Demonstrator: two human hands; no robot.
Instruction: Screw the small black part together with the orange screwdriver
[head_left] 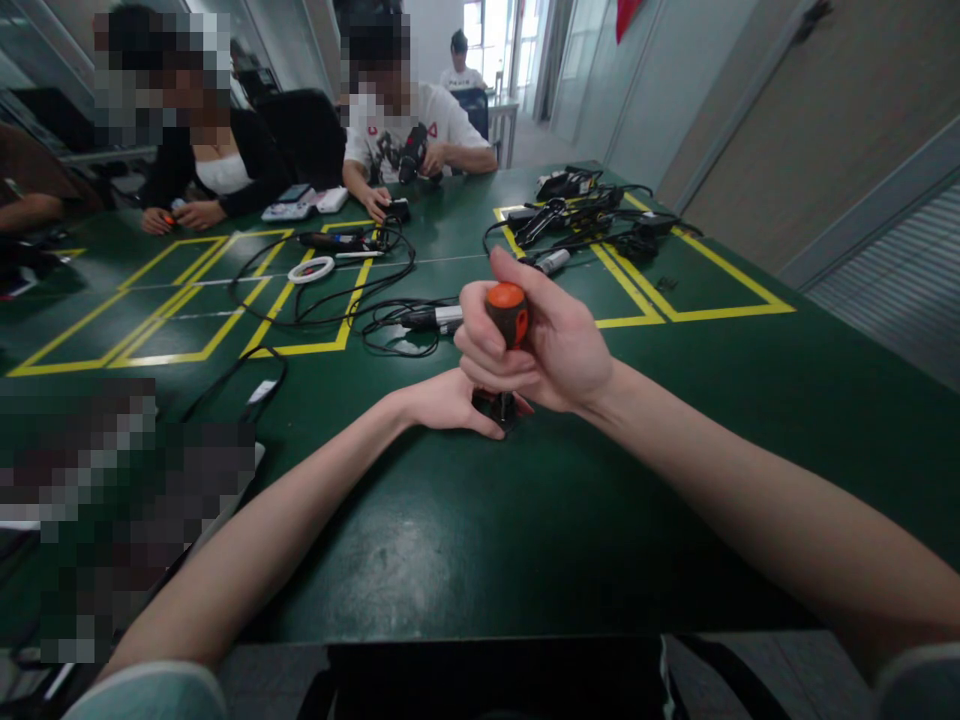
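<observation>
My right hand (544,345) is wrapped round the orange-and-black handle of a screwdriver (507,310) that stands upright, tip down. Under it my left hand (448,400) is closed on a small black part (496,407) resting on the green table (465,540). The screwdriver's tip meets that part; the contact point is hidden by my fingers. Both forearms reach in from the near edge.
Black cables (330,290), a white ring (310,269) and tools lie inside yellow tape outlines. A heap of black chargers and leads (592,215) sits at the far right. Two people sit across the table, one holding a black device (412,152). A blurred object lies near left.
</observation>
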